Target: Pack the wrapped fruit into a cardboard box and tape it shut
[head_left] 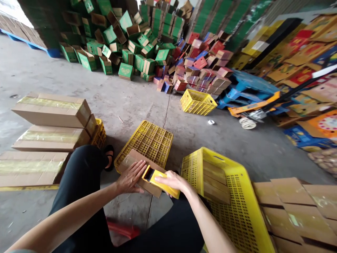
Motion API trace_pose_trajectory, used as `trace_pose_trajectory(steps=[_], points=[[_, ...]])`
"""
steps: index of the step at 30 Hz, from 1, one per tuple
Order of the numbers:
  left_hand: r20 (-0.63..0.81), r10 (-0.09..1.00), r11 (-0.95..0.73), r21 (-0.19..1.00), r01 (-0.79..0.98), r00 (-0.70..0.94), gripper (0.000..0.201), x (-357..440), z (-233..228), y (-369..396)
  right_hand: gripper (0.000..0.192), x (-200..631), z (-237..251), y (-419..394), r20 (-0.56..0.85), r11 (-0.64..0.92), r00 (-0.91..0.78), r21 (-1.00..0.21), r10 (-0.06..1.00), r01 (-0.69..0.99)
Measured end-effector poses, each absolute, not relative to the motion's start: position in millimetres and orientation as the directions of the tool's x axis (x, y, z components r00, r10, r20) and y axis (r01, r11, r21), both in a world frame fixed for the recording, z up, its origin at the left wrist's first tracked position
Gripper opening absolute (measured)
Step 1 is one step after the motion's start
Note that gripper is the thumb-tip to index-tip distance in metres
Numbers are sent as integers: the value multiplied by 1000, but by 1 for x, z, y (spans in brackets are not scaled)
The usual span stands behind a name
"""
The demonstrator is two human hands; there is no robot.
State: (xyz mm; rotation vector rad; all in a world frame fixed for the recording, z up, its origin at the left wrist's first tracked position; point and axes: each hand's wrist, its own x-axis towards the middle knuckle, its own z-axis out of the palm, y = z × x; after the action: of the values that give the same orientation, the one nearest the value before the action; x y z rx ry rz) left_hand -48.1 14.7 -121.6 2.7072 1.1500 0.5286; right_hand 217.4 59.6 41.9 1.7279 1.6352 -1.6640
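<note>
Pressing flat on a small cardboard box [142, 172], left hand [131, 177] with fingers spread and open, palm down on the top face. Right hand [172, 181] closed around a yellow tape dispenser [159, 181], dispenser's front end set against the box top just beside the left fingertips. Box resting on an upturned yellow crate [147, 142], at its near edge, between both knees in dark trousers [81, 182].

To the right, a second yellow crate [231, 196] tilted on its side, flat brown cardboard pieces inside. Beyond its right wall, stacked taped cartons [295, 207]. To the left, three long taped cartons [50, 133] stacked stepwise, partly over another yellow crate. Farther back on the concrete floor [131, 95]: a third loose yellow crate [198, 102], a tape roll [211, 122], an orange and blue pallet jack [252, 105], heaps of green boxes [123, 42] and red boxes [202, 70].
</note>
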Motion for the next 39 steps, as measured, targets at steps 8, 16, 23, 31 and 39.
trace_pose_trajectory(steps=[8, 16, 23, 31, 39], points=[[257, 694, -719, 300, 627, 673, 126, -55, -123, 25, 34, 227, 45, 56, -804, -359, -289, -513, 520, 780], [212, 662, -743, 311, 592, 719, 123, -68, -122, 35, 34, 251, 46, 49, -802, -428, -280, -535, 527, 729], [145, 654, -749, 261, 609, 742, 122, -104, -113, 48, 40, 225, 25, 46, -736, -431, -369, -647, 567, 629], [131, 692, -714, 272, 645, 710, 126, -74, -110, 28, 45, 227, 19, 38, -707, -432, -348, -672, 616, 602], [133, 675, -730, 257, 633, 725, 125, -79, -111, 35, 42, 227, 25, 34, -706, -421, -353, -671, 614, 610]])
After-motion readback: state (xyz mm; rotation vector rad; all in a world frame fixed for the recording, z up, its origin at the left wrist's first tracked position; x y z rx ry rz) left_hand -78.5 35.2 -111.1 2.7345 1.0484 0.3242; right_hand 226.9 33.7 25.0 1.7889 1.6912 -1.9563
